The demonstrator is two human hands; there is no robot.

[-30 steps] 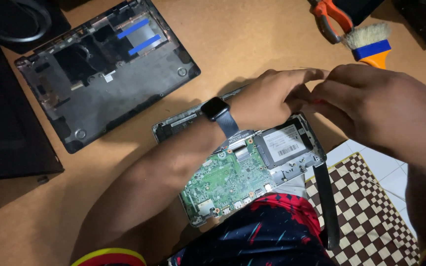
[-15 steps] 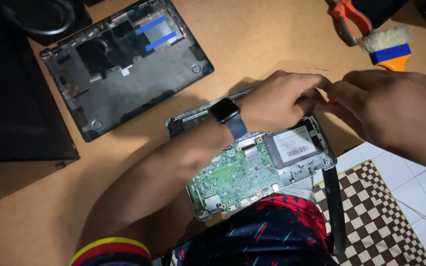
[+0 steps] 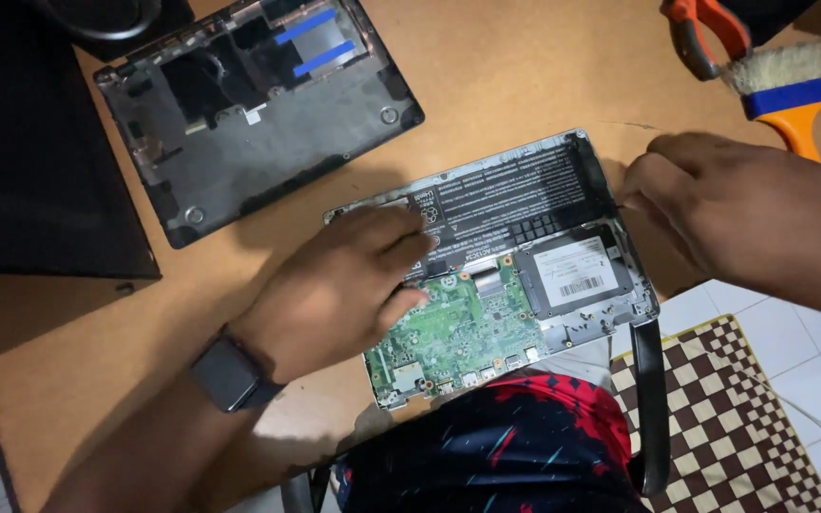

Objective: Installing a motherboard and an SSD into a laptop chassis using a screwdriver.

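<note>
Lying open on the brown worktop, the laptop shows its green board and black battery. The left hand rests flat on its left part, fingers loose, holding nothing. The right hand touches its right edge, fingers pinched together. A black cover lies nearby, and a brush too.

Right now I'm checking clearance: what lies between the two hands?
In the head view, the opened laptop's black battery lies between the left hand and right hand.
</note>
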